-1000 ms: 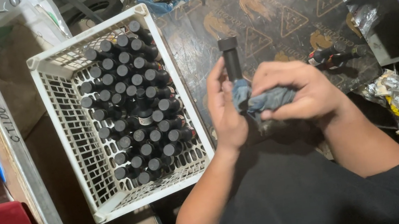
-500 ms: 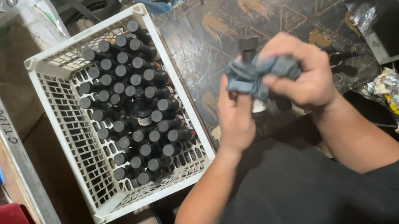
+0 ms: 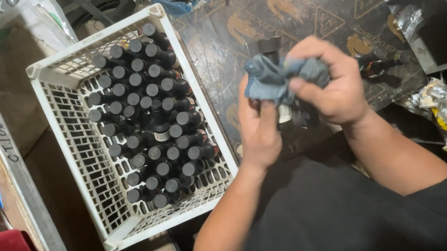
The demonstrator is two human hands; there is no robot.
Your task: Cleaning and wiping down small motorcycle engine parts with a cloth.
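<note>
Beside lattice crate [image 3: 81,161] — crumpled cloth [image 3: 279,77], both hands.

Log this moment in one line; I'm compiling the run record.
left hand: holds dark bottle | right hand: rubs it with grey cloth | white crate: alongside

One white crate [image 3: 80,167], one grey cloth [image 3: 275,77], two hands [image 3: 293,108].
</note>
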